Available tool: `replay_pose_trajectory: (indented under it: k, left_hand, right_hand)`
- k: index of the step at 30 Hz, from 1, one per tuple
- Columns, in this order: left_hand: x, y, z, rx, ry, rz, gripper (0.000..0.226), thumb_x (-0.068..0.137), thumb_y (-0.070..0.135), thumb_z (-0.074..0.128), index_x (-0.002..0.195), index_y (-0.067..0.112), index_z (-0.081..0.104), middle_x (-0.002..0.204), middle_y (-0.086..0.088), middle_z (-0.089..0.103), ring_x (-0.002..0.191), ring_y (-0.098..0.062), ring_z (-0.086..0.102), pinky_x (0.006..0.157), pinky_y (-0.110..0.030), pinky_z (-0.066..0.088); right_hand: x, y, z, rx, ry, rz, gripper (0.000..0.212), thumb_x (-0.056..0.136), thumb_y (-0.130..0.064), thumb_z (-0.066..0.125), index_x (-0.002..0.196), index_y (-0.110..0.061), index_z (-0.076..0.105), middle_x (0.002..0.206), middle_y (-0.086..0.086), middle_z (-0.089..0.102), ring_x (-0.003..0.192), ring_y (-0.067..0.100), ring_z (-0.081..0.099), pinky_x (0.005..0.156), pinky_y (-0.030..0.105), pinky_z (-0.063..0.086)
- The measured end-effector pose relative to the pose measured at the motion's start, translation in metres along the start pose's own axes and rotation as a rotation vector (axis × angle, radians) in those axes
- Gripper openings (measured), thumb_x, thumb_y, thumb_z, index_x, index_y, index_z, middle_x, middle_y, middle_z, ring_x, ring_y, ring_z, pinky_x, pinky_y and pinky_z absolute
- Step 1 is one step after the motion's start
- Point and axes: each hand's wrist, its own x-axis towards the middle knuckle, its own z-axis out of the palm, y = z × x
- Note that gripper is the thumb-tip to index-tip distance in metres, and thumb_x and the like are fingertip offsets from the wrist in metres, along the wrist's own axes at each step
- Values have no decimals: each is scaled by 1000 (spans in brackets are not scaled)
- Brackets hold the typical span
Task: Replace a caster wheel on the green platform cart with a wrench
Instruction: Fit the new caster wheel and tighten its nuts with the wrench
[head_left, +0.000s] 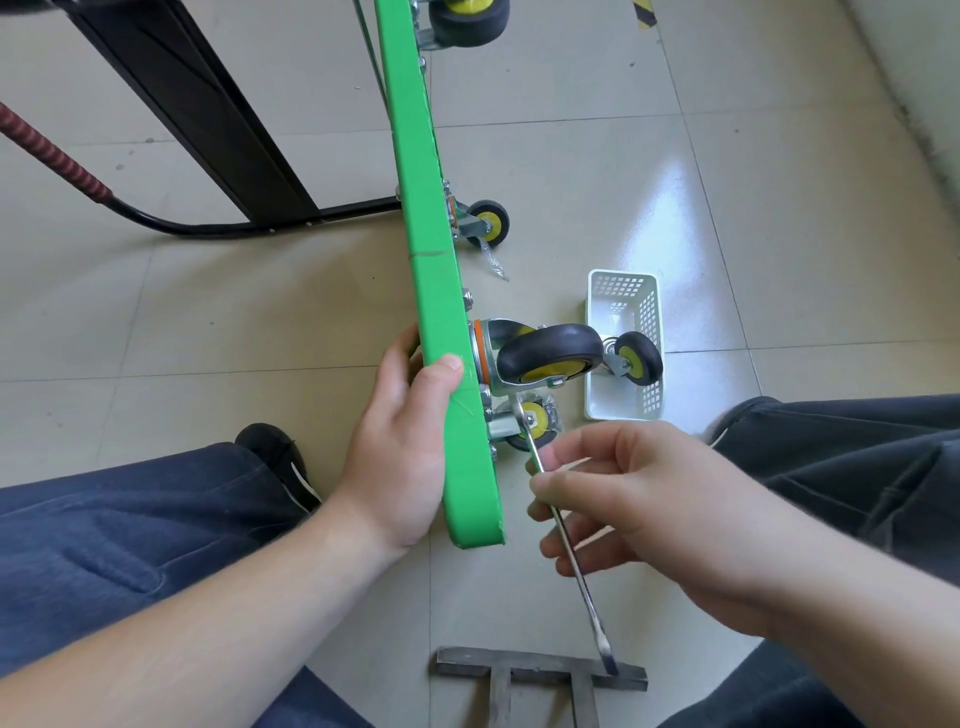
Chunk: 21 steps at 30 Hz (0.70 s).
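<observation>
Hands work at the near end of a green platform cart (436, 322), which stands tipped on its long edge on a tiled floor (727, 182) with its underside facing right. The left hand (405, 457) grips the cart's edge, thumb over the green rim and fingers curled behind it, steadying the deck. The right hand (639, 499) pinches a slim metal wrench (563, 540) partway along its shaft, fingers narrow around it. The wrench head sits among the fittings of the nearest caster wheel (535, 421), a small yellow-hubbed wheel on a metal bracket; whether the head is seated on a nut cannot be told. Just above it a larger black caster (550, 353) is mounted on an orange washer. Another yellow-hubbed caster (636, 358) lies in a white plastic basket (597, 374) on the floor just beside the cart, likely the spare or the removed one. Two more casters sit further along the deck.

To do this step well, the wrench head probably needs to seat squarely on the nut before any turn, with the left hand holding the deck firm so the cart does not rock. A grip further down the handle would give more leverage.
</observation>
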Motion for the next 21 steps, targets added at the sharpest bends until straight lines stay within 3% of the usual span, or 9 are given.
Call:
replay_pose_trajectory:
  k: [4,8,11,15,21]
  left_hand:
    - [-1,2,1,-5,11,-7,64,73,58,61,130,28,62,121,-21,67,116,-48,60,102,-70,46]
    - [-1,2,1,5,7,-9,64,74,58,61,131,28,61,122,-24,66,115,-49,59,103,-71,44]
    - [-1,2,0,17,-2,-10,63,75,59,60,130,28,61,120,-24,66,113,-50,59,101,-71,45]
    - [-1,2,1,16,-2,-12,65,73,58,61,130,28,61,118,-27,64,109,-52,59,97,-70,47]
    - [-1,2,0,29,2,-16,64,73,58,60,130,29,61,118,-26,66,110,-51,60,98,-71,47]
  right_hand:
    - [23,21,6,-108,80,-63,7,96,-11,68,102,-14,69,89,12,76,77,28,76,80,54,62]
    - [37,31,9,-216,95,-163,9,95,-19,71,96,-28,70,86,-3,76,92,32,72,89,55,59]
    - [43,33,11,-215,86,-184,10,95,-21,71,95,-30,70,88,-5,76,93,32,71,88,56,58]
    - [49,36,14,-183,100,-221,11,95,-19,70,97,-30,70,89,-8,73,84,51,67,75,66,56]
    - [56,39,18,-165,93,-251,12,96,-17,70,99,-28,71,99,-2,73,87,52,66,77,68,57]
